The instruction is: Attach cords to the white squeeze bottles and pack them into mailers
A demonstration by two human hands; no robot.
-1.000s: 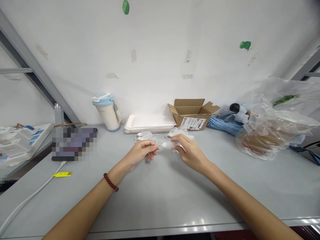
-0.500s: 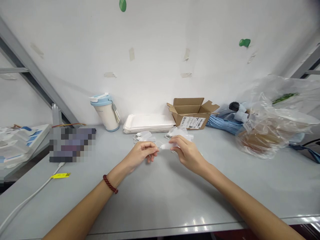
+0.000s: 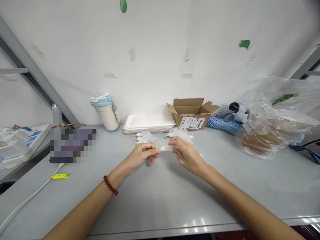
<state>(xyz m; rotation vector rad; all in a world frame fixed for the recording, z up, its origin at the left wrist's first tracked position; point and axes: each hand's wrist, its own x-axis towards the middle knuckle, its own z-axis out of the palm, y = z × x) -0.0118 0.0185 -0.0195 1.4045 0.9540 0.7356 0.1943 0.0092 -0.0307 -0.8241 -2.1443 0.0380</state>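
My left hand (image 3: 141, 156) and my right hand (image 3: 186, 154) meet over the middle of the grey table (image 3: 160, 196). Between their pinched fingertips is a small white piece (image 3: 165, 148). The right hand's thumb and fingers hold its right end. The left hand's fingertips pinch something tiny at its left end, too small to name. Just beyond the hands lie several small white parts in clear wrappers (image 3: 178, 133) and a second small heap of white parts (image 3: 143, 136). A dark red bead bracelet (image 3: 110, 185) is on my left wrist.
Along the wall stand a blue-lidded cup (image 3: 106, 111), a stack of white trays (image 3: 148, 123) and an open cardboard box (image 3: 192, 113). A blue umbrella (image 3: 225, 121) and a big clear plastic bag (image 3: 275, 116) lie right. A white cable with a yellow tag (image 3: 60, 175) runs left.
Both hands stayed together over the table. The right hand's fingers shifted slightly left on the white piece, closing the gap to the left fingertips.
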